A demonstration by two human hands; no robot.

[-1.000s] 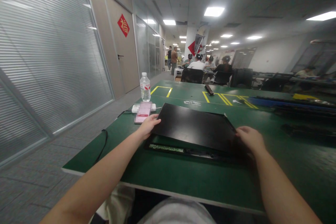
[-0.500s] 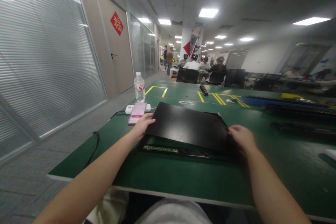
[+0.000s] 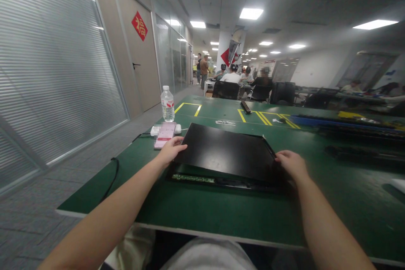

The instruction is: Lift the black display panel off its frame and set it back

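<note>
A flat black display panel (image 3: pixel 226 152) is held between my two hands, its near edge raised above a black frame (image 3: pixel 236 183). My left hand (image 3: pixel 171 151) pinches the panel's left edge, thumb on top. At the right edge, my right hand (image 3: pixel 292 163) has its fingers closed on the panel's side. Under the near edge, a green circuit board strip (image 3: pixel 193 178) shows in the left part of the frame. The panel hides the rest of the frame.
On the green table (image 3: pixel 221 215), a phone (image 3: pixel 164 135) lies against a white power strip (image 3: pixel 156 130), with a water bottle (image 3: pixel 167 103) behind. A dark slotted bar (image 3: pixel 245 107) lies at the back. Blue and black long parts (image 3: pixel 332 122) occupy the right. People sit beyond.
The panel's near edge sits slightly lower over the frame. Both hands keep their hold and have barely moved.
</note>
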